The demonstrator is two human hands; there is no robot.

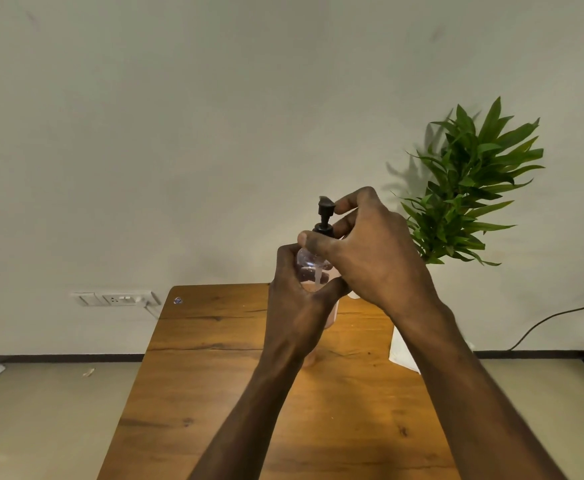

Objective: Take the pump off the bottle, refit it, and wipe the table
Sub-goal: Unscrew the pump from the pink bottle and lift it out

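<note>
A clear bottle (309,263) with pinkish liquid is lifted above the wooden table (214,358). My left hand (299,306) wraps around the bottle's body from the left. A black pump (325,216) sits on the bottle's neck, its tube visible inside. My right hand (370,247) closes on the pump's collar, thumb in front and fingers behind the pump head. A white cloth (401,351) lies at the table's right edge, partly hidden by my right forearm.
A green leafy plant (474,181) stands behind the table's far right corner. A wall socket plate (117,299) sits left of the table. A black cable (560,315) runs along the wall at the right. Paper scraps lie on the floor at the left.
</note>
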